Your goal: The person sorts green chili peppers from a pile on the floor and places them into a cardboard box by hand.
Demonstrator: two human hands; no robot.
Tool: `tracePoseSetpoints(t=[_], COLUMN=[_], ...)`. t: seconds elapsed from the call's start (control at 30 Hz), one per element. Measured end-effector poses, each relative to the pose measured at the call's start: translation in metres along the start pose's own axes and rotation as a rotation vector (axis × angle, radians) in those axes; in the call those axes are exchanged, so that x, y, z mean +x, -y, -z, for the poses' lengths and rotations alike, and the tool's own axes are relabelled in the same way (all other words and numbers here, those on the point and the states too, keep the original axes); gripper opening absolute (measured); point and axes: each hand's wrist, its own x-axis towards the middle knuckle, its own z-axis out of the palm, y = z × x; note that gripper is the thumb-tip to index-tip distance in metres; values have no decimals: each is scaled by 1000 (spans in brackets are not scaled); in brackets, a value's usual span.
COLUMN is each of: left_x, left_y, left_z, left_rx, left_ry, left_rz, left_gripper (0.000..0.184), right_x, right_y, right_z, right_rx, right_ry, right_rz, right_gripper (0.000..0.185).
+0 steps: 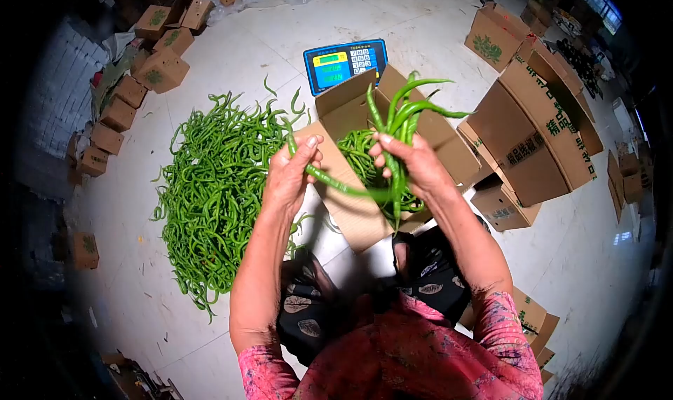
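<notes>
The left hand (291, 165) is closed on one long green chili pepper (336, 185), pinching it between thumb and fingers, while the right hand (413, 163) is clamped around a bunch of long green chilies (401, 123), at least four of them, their overlap preventing an exact count. Both hands are raised over one open cardboard carton (434, 137), and the single pepper slants across toward the bunch. Inside the carton lie more green chilies (359, 155), too tangled to count. Just beyond the carton's far edge is one blue scale panel (345, 65); its keypad (364, 58) shows white keys with digits including 7, 8, 9, 4, 5, 6, 1, 2, 3 and 0, but the figures on its green-lit display (330, 71) are too small to read. On the pale floor (210, 358) to the left of the carton spreads one large heap of green chilies (217, 190), with a few loose ones at its edges. To the right stands a large printed carton (536, 130) bearing dark Chinese characters, of which 精品 is legible, and near its base is one smaller carton (503, 205). Farther up, another carton (494, 37) carries a green plant print. Along the far left runs a curved row of small cartons (162, 71), at least eight, some with the plant print.
</notes>
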Motion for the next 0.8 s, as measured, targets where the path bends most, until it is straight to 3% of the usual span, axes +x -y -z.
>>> tracePoseSetpoints(t=[0.17, 0.37, 0.6, 0.8], left_x=[4, 17, 27, 41], left_y=[-2, -9, 5, 41], left_z=[3, 16, 0, -32], left_rx=[-84, -68, 92, 274], left_ry=[168, 102, 98, 156], left_rz=[37, -42, 27, 91], left_gripper=[39, 40, 43, 63], right_x=[-5, -6, -19, -16], right_y=[21, 37, 42, 37], right_z=[18, 47, 43, 46], right_rx=[62, -18, 42, 71], right_ry=[-26, -186, -77, -26], right_rz=[64, 172, 123, 151], right_gripper=[28, 29, 33, 36])
